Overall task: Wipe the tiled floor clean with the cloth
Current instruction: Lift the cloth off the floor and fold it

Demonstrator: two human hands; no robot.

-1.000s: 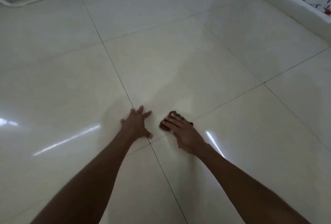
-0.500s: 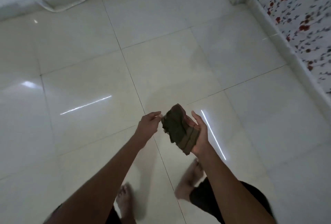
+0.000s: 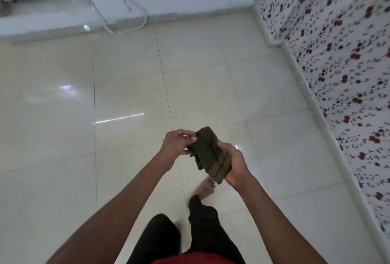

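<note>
The left hand (image 3: 176, 143) pinches the upper left edge of the cloth (image 3: 209, 154), a dark, olive-brown, crumpled fold with a lighter striped end, held above the glossy cream floor (image 3: 126, 95). The right hand (image 3: 234, 162) cups and grips its lower right side.

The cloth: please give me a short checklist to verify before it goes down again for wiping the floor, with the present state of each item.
1. Cloth held securely: ok, the right hand holds it from below.
2. Second grip: ok, the left hand pinches its upper edge.
3. Cloth folded to a pad: ok, though loose edges hang down.
4. Cloth touching the tiled floor: not ok, it is held in the air.
5. Cloth clean enough: cannot tell.
6. Cable clear of the wiping area: ok, far by the wall.
</note>
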